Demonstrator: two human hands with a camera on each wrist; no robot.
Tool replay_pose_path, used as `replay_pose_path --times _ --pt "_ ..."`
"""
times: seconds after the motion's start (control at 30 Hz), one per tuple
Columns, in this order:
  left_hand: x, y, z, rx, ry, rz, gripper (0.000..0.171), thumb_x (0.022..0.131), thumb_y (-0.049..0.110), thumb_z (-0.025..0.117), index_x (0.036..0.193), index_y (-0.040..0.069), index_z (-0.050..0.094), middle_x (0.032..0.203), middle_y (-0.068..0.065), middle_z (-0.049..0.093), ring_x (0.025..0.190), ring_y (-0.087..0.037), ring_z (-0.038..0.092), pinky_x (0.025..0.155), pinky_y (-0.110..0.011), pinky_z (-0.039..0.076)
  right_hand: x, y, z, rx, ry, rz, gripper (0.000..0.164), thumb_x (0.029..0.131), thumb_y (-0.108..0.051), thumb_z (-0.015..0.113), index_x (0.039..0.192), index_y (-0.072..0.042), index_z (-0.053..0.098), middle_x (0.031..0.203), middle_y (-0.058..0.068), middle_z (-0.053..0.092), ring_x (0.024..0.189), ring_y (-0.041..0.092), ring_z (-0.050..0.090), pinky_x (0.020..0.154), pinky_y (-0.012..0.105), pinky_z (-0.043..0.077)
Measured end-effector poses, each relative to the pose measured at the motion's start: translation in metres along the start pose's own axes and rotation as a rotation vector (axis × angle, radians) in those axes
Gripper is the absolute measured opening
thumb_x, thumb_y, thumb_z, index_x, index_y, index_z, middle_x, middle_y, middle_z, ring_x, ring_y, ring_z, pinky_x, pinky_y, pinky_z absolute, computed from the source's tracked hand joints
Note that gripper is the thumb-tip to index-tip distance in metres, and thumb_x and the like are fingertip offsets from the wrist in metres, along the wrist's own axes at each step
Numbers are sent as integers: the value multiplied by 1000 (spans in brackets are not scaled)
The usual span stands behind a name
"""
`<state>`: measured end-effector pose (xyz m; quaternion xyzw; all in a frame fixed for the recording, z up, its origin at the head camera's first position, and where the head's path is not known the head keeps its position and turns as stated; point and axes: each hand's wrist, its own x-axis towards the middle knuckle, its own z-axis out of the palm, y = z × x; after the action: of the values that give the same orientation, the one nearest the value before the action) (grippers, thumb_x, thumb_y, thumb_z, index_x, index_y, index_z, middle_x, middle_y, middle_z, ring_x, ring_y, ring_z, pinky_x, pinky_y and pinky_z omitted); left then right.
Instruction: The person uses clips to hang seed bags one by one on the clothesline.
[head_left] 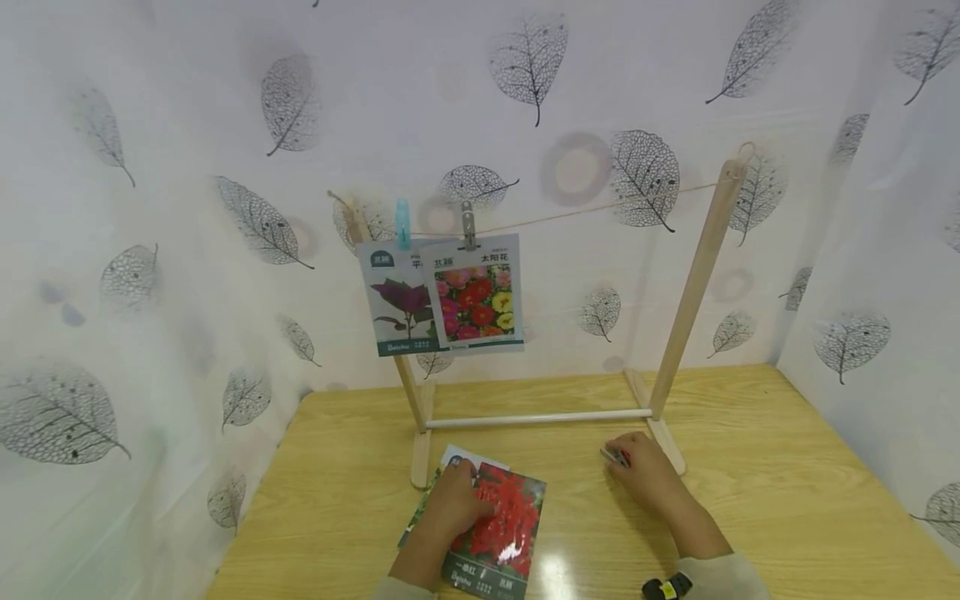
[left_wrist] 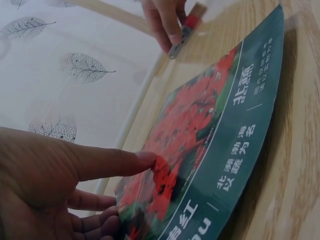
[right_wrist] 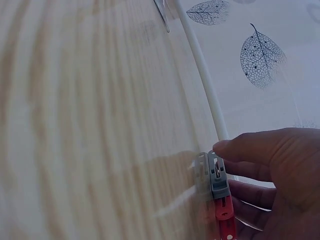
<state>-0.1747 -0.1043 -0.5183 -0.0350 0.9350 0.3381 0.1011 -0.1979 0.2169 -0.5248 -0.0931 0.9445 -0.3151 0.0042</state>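
Note:
My left hand (head_left: 454, 500) pinches a seed packet with red flowers (left_wrist: 185, 130), thumb on the printed face. It tilts up from the table in the left wrist view. Another packet (head_left: 472, 457) shows partly under that hand. Near the rack's right foot, my right hand (head_left: 647, 475) holds a grey clothespin (right_wrist: 218, 175) between thumb and fingers. A red clothespin (right_wrist: 225, 215) lies right against it, by the fingers; whether it is gripped too is hard to tell. Two seed packets hang overlapped on the string: a purple-leaved one (head_left: 405, 312) and a bright-flowered one (head_left: 480, 304).
A wooden rack (head_left: 693, 292) with a white bottom bar (head_left: 540, 418) stands at the back of the wood-grain table (head_left: 337, 517). Its string (head_left: 592, 211) carries a blue clothespin (head_left: 402, 223) and a grey one (head_left: 468, 225). Leaf-printed sheeting (head_left: 180, 167) surrounds the table.

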Motion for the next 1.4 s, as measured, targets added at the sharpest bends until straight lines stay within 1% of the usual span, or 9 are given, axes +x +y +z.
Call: replay_pose_path --times 0.17,0.37,0.6,0.77,0.9,1.07,1.23,1.4 --pt "1 -1 0 -6 -1 4 63 66 23 92 115 0 60 105 -16 67 99 -35 65 91 -56 54 0 -1 -1 0 8 -21 33 91 -12 72 122 1 68 125 22 61 110 37 62 88 50 55" --pt "-2 -2 -2 -30 -14 33 53 69 22 91 107 0 61 96 -12 66 89 -29 64 83 -52 56 2 2 1 10 15 -22 31 91 -10 72 119 1 70 123 19 62 109 35 62 90 49 55" --pt "-3 -2 -5 -43 -40 17 49 70 22 89 104 -2 64 94 -11 66 87 -28 64 83 -51 56 2 2 1 3 20 -20 29 91 -9 71 118 2 70 120 18 63 108 35 63 91 50 55" --pt "-3 -2 -5 -51 -45 42 43 70 22 89 99 -1 65 93 -10 65 85 -26 63 81 -49 56 0 2 0 8 13 -10 27 93 -11 70 117 0 70 120 17 63 108 34 63 91 50 55" --pt "-3 -2 -5 -53 -41 62 43 71 21 89 99 -1 66 96 -11 65 87 -27 62 82 -51 56 -1 3 -1 25 4 -12 26 94 -12 69 118 -1 70 122 16 63 110 34 62 93 50 54" --pt "-3 -2 -5 -48 -34 62 45 70 22 89 101 -1 66 98 -12 65 88 -28 63 82 -51 56 -1 6 -1 31 9 -30 24 95 -11 67 117 -1 70 122 15 63 112 33 61 94 50 54" --pt "-2 -2 -5 -38 -27 78 45 70 22 90 102 1 66 98 -11 66 88 -27 63 81 -50 57 1 7 -1 29 29 -48 23 97 -12 66 116 0 71 120 17 63 109 33 62 91 49 56" --pt "-3 -3 -3 -41 -23 102 45 70 23 90 102 2 66 100 -11 66 89 -26 62 79 -48 56 2 7 0 34 61 -64 27 99 -16 64 118 1 70 119 17 65 107 32 63 90 48 56"
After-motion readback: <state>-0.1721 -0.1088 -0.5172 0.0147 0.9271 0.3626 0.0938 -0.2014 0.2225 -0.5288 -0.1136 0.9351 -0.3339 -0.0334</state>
